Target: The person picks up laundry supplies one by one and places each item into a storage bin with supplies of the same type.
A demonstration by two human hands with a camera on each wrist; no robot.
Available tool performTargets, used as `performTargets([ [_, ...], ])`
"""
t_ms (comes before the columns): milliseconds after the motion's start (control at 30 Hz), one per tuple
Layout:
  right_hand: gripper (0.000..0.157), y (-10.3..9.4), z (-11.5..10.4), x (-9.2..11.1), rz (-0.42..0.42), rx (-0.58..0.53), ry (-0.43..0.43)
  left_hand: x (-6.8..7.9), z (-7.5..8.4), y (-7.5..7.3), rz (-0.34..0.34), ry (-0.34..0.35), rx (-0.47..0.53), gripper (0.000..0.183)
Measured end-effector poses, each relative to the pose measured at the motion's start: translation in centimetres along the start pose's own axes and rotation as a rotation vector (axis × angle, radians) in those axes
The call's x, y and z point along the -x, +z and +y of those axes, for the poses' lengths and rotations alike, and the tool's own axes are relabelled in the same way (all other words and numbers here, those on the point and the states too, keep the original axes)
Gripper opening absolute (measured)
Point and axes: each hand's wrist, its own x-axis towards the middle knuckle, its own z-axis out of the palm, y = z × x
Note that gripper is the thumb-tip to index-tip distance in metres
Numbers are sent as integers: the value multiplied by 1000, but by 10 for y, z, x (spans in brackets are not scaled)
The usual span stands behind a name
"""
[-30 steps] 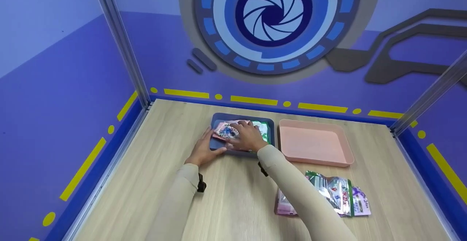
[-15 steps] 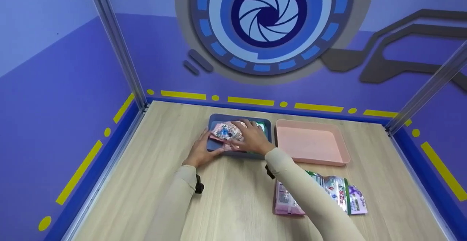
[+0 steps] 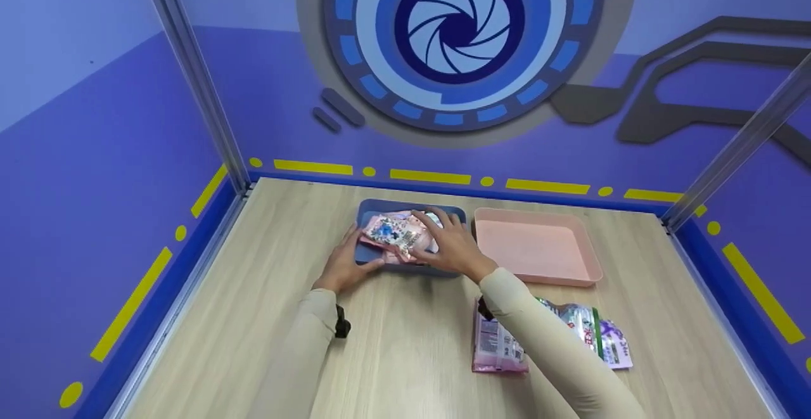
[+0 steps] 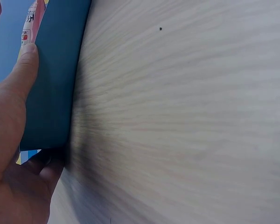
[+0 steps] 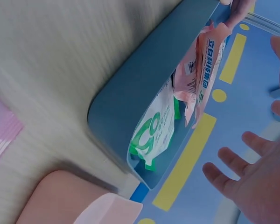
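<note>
In the head view, my left hand (image 3: 344, 265) holds the front left corner of a blue-grey tray (image 3: 431, 270). Its thumb lies on the front rim, and in the left wrist view the fingers (image 4: 53, 170) bend round the corner. A pink and white pouch with a blue flower print (image 3: 393, 232) lies in the tray on top of another pink pouch (image 5: 185, 77). Beside them in the right wrist view is a white and green pouch (image 5: 159, 123). My right hand (image 3: 457, 248) hovers over the tray's right half, fingers spread and apart from the pouches.
A pink tray (image 3: 538, 249) stands right of the blue-grey one. Nearer on the wooden table lie a pink pouch (image 3: 499, 347), a silver and green pouch (image 3: 581, 325) and a purple pouch (image 3: 616, 347), partly behind the right sleeve (image 3: 545, 330). Blue-purple walls (image 3: 266, 102) enclose the table.
My right hand has drawn back to the right off the flower-print pouch and its fingers have spread, uncovering more of the pouch. The left hand keeps its place on the tray's corner.
</note>
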Motion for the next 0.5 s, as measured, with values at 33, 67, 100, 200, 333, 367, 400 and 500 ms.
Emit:
performTargets([
  [33,83,-1,1,3,5,2,-5,0,0,0,2,1,-1,98],
  [67,84,-2,1,6,8,8,-6,0,0,0,2,0,-1,98],
  [100,84,-3,2,8,9,15,-8,0,0,0,0,-5,-4,98],
  [200,87,-5,4,16,14,28,-11,0,0,1,-9,-27,-3,99],
  [333,89,-10,5,26,-4,27,15,0,1,2,-18,-50,-2,100],
  [367,90,-11,6,29,-9,20,25,0,1,2,-19,-55,-3,100],
  [400,90,-12,6,31,-14,12,35,0,1,2,-16,-55,-1,100],
  [500,91,-13,8,40,-23,-12,53,0,0,2,-16,-55,1,101],
])
